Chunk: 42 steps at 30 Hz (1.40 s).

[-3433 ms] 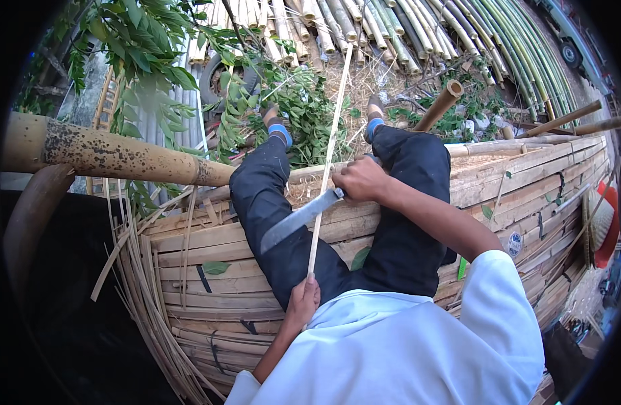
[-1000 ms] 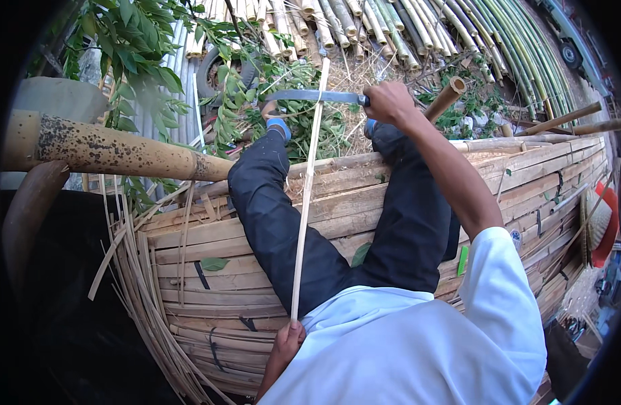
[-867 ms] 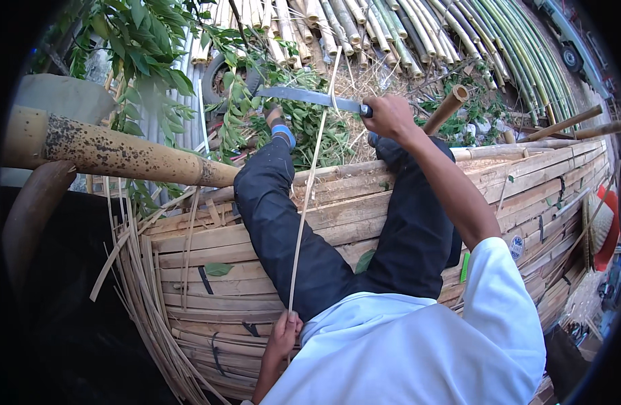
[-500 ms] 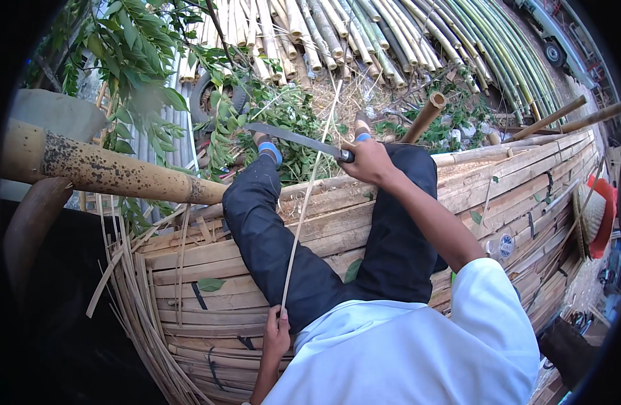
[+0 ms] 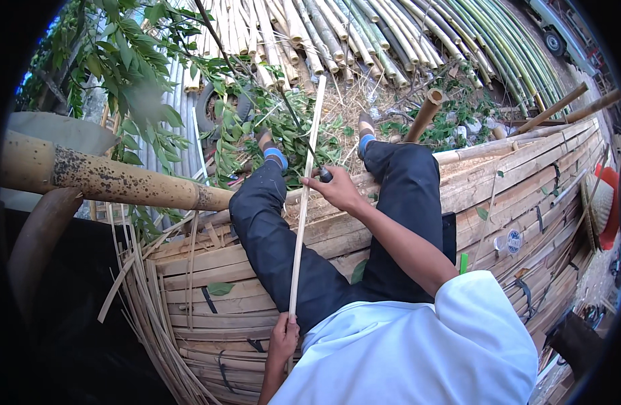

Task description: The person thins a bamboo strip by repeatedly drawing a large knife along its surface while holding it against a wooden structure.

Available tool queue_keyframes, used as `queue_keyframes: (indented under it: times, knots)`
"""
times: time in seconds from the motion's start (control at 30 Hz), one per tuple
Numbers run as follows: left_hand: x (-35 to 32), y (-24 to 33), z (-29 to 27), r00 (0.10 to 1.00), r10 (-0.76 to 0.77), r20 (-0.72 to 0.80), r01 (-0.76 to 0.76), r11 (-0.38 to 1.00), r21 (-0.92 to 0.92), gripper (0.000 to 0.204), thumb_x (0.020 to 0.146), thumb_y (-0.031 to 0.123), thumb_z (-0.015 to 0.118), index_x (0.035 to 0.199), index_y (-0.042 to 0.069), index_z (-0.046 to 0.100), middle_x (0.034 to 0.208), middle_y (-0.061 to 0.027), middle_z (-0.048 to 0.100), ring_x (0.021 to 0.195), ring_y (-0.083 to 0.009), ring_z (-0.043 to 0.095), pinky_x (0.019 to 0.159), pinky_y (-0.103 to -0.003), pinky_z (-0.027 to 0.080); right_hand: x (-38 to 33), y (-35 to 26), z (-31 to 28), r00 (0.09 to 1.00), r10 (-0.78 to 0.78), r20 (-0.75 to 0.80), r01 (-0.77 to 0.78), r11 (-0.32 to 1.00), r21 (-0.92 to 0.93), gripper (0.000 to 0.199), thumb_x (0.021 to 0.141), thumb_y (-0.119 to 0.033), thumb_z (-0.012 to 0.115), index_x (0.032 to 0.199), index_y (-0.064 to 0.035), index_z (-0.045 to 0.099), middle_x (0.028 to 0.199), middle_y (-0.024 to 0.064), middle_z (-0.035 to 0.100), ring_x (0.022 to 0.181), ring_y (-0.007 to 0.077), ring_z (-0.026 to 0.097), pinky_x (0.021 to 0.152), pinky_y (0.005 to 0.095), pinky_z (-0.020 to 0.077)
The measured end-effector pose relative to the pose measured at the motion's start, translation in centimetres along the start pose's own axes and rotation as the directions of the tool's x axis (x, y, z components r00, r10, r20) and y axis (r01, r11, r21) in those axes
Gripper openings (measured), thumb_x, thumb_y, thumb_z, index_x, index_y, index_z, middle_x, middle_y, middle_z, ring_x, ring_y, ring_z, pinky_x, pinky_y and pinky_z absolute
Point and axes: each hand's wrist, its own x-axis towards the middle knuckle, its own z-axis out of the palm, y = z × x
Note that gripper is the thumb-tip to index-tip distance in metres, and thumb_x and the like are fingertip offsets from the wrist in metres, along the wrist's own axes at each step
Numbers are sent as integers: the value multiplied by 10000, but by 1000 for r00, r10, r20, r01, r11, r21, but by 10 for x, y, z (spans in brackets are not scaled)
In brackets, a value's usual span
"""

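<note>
Left hand is gripping a bare-looking strip's six-o'clock end, right hand a knife; remaining work isn't showing.

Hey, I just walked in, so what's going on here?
A person sits on a stack of wooden slats with a long, pale strip slanting up between the legs. The left hand grips the strip low down, near the waist. The right hand holds a knife by its black handle and seems to touch the strip too; the blade is hard to make out. Bamboo poles lie on the ground ahead.
</note>
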Motion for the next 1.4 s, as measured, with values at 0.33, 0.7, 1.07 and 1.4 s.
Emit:
queue_keyframes:
  times: [0.33, 0.7, 1.07, 1.4]
  knots:
    - [39, 49, 14, 989, 144, -27, -142, 988, 63, 242, 1003, 257, 443, 958, 34, 526, 623, -7, 521, 514, -69, 519, 473, -233, 443, -64, -26, 15, 967, 148, 208, -209, 927, 311, 329, 856, -287, 709, 672, -42, 589, 519, -61, 447, 465, 30, 361, 430, 238, 268]
    - [76, 91, 40, 955, 287, -68, -292, 954, -72, 319, 1023, 293, 393, 864, 28, 473, 596, 13, 408, 515, -54, 371, 473, -239, 330, -88, -52, -33, 930, -235, 281, 366, 643, -673, 202, 736, -282, 702, 783, -101, 625, 585, 121, 588, 594, 333, 609, 529, 426, 462]
    - [61, 115, 49, 947, 308, -88, -296, 946, 130, 300, 1019, 261, 392, 867, 16, 474, 528, -67, 416, 470, -161, 452, 468, -321, 356, -74, -60, -37, 921, -76, 381, 381, 375, -845, 196, 731, -288, 643, 761, -94, 644, 606, 143, 621, 579, 335, 637, 531, 443, 506]
    - [60, 117, 48, 905, 365, -219, -283, 900, 331, 298, 1014, 259, 412, 875, 17, 516, 527, -54, 434, 455, -136, 441, 453, -313, 353, -40, -50, -41, 910, -86, 407, 414, 269, -869, 214, 677, -278, 637, 702, -68, 669, 617, 172, 627, 596, 346, 648, 563, 440, 525]
